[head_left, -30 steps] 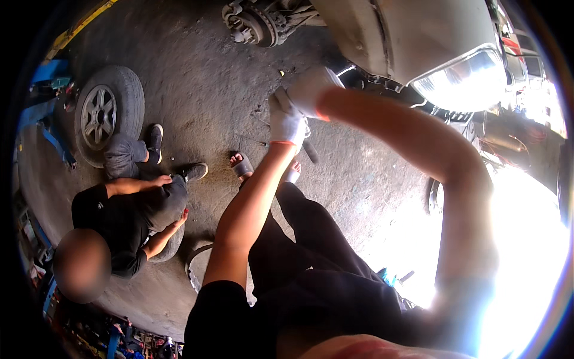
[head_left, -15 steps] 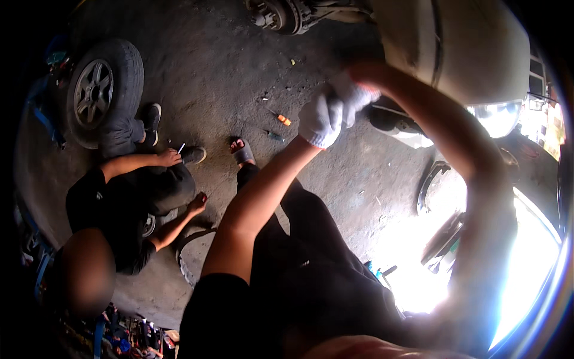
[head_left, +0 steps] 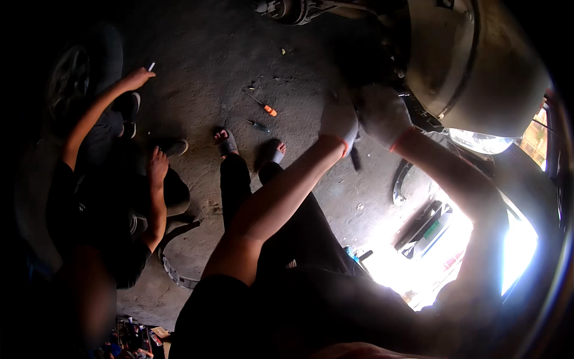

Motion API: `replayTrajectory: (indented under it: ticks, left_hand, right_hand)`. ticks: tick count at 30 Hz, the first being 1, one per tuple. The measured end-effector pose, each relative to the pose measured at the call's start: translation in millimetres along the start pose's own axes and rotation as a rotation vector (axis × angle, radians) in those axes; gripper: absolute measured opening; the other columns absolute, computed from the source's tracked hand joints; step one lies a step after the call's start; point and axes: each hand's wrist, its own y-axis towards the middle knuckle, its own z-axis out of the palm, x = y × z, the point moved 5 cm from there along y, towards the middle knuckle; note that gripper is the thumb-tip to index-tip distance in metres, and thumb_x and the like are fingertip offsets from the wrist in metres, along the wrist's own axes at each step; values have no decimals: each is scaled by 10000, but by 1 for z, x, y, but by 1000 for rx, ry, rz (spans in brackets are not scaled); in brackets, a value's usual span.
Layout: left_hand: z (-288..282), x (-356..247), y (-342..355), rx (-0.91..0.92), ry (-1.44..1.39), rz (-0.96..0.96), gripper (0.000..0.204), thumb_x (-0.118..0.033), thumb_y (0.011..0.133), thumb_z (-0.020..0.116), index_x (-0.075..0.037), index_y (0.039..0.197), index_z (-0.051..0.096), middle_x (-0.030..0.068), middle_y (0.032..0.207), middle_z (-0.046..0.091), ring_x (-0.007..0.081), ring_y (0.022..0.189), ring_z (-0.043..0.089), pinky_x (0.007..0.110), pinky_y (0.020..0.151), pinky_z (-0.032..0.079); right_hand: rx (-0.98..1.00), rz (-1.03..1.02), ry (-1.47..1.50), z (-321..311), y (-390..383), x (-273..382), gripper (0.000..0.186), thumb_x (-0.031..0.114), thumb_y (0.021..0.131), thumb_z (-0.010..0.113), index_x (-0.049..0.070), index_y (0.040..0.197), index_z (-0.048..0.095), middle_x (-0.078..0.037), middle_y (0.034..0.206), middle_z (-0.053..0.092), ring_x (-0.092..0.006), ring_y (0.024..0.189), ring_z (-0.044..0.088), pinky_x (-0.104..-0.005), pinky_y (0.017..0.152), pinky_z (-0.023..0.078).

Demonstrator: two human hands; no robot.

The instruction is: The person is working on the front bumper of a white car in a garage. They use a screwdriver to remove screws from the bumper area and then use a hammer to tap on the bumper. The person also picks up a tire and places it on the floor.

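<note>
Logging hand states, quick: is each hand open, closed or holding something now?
Left hand: gloved; a dark rod shows beside its wrist, but whether it's gripped cannot be told.
Right hand: gloved and blurred; open or closed cannot be told.

Car body [head_left: 460,90]: pale and marked, a dark curved seam crossed it.
Dark slim piece [head_left: 356,158]: hung nearly upright beside the left hand's [head_left: 339,122] cuff, left of the car body; its upper part was hidden.

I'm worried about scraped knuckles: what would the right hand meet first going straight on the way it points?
The right hand would probably meet the suspension arm by the brake disc, though shadow may hide something nearer.
</note>
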Motion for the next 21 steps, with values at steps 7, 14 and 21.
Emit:
replayTrajectory:
  ticks: [7,14,21]
  left_hand:
    - [1,-3,-48,216,798,680,355,-214,917,563,-30,1212,489,216,812,624,418,671,625,493,589,530]
    - [3,-6,-23,306,-33,-279,334,-395,1022,434,-88,933,530,55,675,525,183,491,486,340,435,425]
    - [-5,9,-28,142,860,972,400,-340,977,476,-63,1265,489,236,1042,631,418,800,637,515,685,523]
  right_hand:
    - [1676,315,493,73,-19,-44,297,197,606,873,41,723,649,-36,657,625,-186,599,609,-350,597,538]
    - [-48,-76,74,4,-13,3,230,294,825,643,93,714,638,-137,665,582,-291,619,607,-404,587,511]
    - [1513,249,533,61,-4,-30,313,243,753,708,17,969,730,-230,954,704,-319,850,679,-392,802,547]
